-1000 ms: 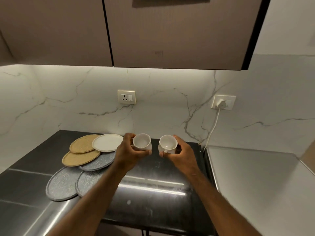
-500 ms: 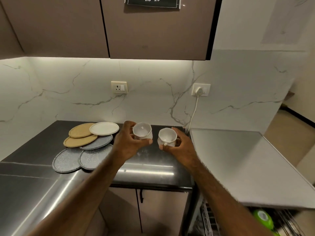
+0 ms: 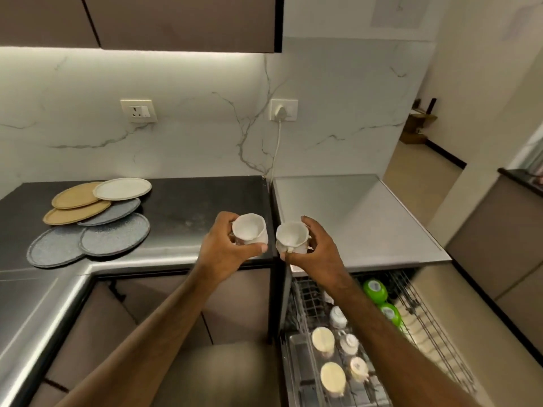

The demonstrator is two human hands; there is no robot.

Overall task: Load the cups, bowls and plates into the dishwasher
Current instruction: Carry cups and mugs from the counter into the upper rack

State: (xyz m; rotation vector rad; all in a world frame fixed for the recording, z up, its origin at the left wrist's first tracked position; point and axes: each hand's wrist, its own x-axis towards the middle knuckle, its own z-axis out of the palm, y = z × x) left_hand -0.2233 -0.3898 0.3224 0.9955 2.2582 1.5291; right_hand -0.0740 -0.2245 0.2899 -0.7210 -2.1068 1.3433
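My left hand (image 3: 224, 249) grips a small white cup (image 3: 250, 229), held above the front edge of the black counter (image 3: 188, 207). My right hand (image 3: 318, 254) grips a second white cup (image 3: 291, 237) just to its right, over the dishwasher's steel top (image 3: 352, 218). Below, the pulled-out dishwasher rack (image 3: 426, 327) holds several upturned cups and bowls, among them two green bowls (image 3: 374, 290) and cream bowls (image 3: 323, 340). My right forearm hides part of the rack. Several plates (image 3: 88, 221) in white, tan and grey lie overlapping on the counter at left.
A power cord (image 3: 276, 148) runs from a wall socket (image 3: 283, 110) down behind the dishwasher. Brown cabinets (image 3: 176, 22) hang overhead and brown cabinet doors (image 3: 229, 306) stand below the counter. A steel worktop (image 3: 35, 312) runs along the left.
Both hands have carried the cups toward me and to the right, off the back of the counter. The view has tilted down, and the loaded dishwasher rack is now in sight.
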